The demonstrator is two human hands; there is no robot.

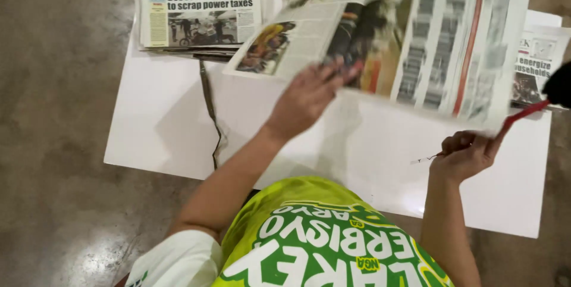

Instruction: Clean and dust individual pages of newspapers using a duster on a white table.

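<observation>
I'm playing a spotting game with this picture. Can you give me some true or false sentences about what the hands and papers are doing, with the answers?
1. The left hand touches an open newspaper lifted off the board. True.
2. The right hand is empty. False: it holds a thin red-handled tool, too blurred to name.
3. A folded newspaper lies at the far left of the white board. True.
4. The board lies on green grass. False: it lies on a brownish, shiny floor.
5. The person wears a green shirt with white letters. True.
6. The open newspaper is rolled into a tube. False: it is spread wide, its pages showing.
</observation>
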